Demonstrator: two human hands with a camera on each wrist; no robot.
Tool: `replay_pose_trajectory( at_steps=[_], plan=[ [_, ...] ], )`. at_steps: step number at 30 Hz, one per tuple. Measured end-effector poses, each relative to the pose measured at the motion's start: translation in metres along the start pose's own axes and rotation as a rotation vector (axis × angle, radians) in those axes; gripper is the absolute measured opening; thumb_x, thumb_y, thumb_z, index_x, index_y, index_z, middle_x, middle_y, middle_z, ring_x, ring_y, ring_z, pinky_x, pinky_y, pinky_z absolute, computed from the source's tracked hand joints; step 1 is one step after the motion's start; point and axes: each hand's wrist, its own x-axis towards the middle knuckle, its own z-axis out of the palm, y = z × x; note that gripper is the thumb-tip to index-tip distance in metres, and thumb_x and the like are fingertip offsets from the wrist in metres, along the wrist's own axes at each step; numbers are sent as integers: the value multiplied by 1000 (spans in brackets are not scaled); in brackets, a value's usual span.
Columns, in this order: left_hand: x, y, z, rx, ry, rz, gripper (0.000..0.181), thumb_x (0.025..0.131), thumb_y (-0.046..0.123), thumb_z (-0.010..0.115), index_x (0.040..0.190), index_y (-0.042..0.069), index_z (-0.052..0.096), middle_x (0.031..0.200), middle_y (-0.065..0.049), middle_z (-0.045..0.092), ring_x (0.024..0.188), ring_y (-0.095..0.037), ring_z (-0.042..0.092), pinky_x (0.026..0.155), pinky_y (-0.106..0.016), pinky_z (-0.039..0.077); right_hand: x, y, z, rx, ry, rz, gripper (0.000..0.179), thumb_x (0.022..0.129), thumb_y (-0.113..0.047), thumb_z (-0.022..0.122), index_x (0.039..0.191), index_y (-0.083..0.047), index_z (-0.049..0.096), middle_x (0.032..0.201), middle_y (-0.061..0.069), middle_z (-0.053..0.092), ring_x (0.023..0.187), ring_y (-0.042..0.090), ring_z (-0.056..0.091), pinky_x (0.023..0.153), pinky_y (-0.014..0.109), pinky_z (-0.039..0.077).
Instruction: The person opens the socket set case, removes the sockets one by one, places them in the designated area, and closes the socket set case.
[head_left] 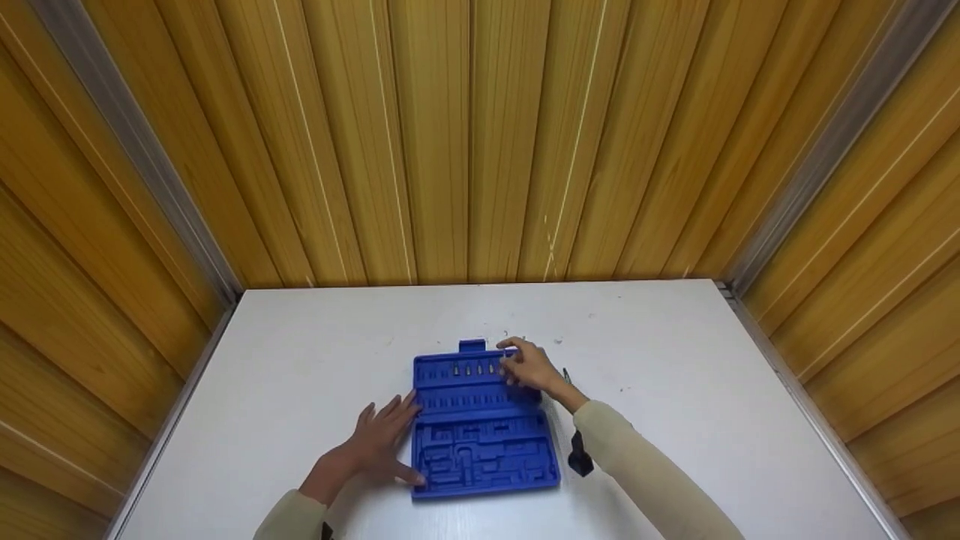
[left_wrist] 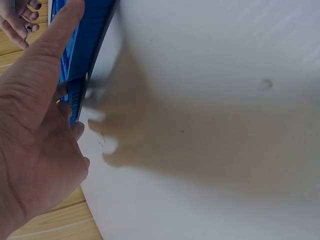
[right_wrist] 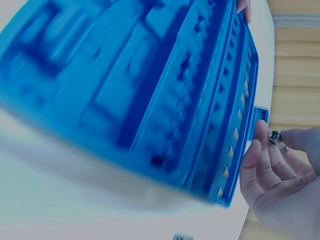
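Note:
An open blue plastic tool case (head_left: 484, 491) lies on the white table, with molded slots in both halves. Several small metal bits (head_left: 480, 369) stand in the upper row of its far half. My right hand (head_left: 529, 366) is over the far right corner of the case. In the right wrist view it pinches a small metal bit (right_wrist: 276, 140) between thumb and fingers. My left hand (head_left: 379, 442) rests against the left side of the case, fingers spread. Its thumb (left_wrist: 55, 31) lies on the case's near left rim in the left wrist view.
Right of the case lies a dark-handled tool (head_left: 580, 456), partly hidden under the right sleeve (head_left: 637, 457). A blue latch tab (head_left: 472, 346) sticks out at the case's far edge. Wood-patterned panels (head_left: 480, 150) stand behind the table and on both sides.

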Motion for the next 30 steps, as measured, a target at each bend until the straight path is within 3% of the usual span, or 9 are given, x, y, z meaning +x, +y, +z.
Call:
replay_pose_trajectory(
  at_steps=[9,15,20,27,30],
  plan=[
    [-4,-2,2,-17,-12,-22,125,65,57,92,158,0,31,170,-22,17,155,-50,18,117,-79,6,-15,27,-32,-22,41,-31,32,100,-1,54,131,10,56,88,35,71,69,48,71,48,19,47],
    [-4,-2,1,-18,-6,-25,127,64,60,91,159,1,30,171,-20,17,156,-49,18,118,-78,6,-22,44,-54,-23,62,-10,31,98,-1,59,125,14,58,87,36,70,67,46,71,53,33,58],
    [-2,-2,1,-23,3,-6,126,65,59,91,159,0,30,170,-21,18,155,-50,17,118,-78,5,-29,56,-70,-43,76,17,31,97,0,59,125,14,58,91,34,71,71,47,72,56,40,60],
    [-1,-3,1,-32,9,1,126,64,57,92,158,0,30,170,-21,18,155,-50,17,118,-78,5,-38,63,-87,-30,26,107,41,98,-5,62,135,10,54,99,27,70,72,20,71,63,37,59],
    [0,-2,0,-44,8,-4,127,64,57,92,158,0,30,170,-21,17,155,-50,16,119,-77,4,-40,65,-90,-8,1,127,44,98,-5,63,138,9,52,101,25,67,75,20,71,65,37,59]
  ],
)
